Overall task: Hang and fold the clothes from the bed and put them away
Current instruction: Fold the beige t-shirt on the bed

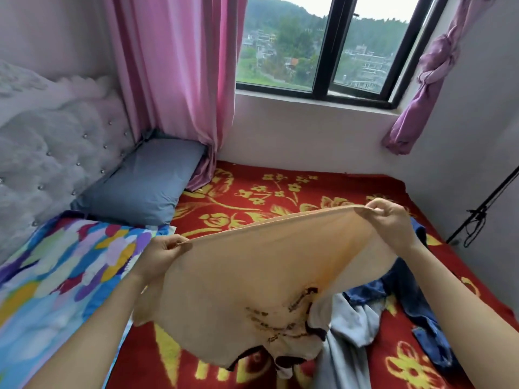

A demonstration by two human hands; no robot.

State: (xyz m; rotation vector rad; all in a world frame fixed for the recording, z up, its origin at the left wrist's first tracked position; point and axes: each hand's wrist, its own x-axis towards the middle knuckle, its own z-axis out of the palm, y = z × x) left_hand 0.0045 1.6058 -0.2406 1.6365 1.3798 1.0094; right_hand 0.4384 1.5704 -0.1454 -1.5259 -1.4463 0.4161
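Peach T-shirt (252,276) is held stretched above the red floral blanket (280,189), its hem pinched by left hand (165,255) and right hand (393,223). Fabric is judged light and limp; the shoulders are advised as grip points.

Both bare forearms reach forward from the lower corners, wrists lifted. Left hand (163,255) sits lower, fingers curled, thumb and fingertips pinching one end of the peach shirt (252,276) edge. Right hand (391,224) is higher and farther out, knuckles up, pinching the other end; hands well apart.
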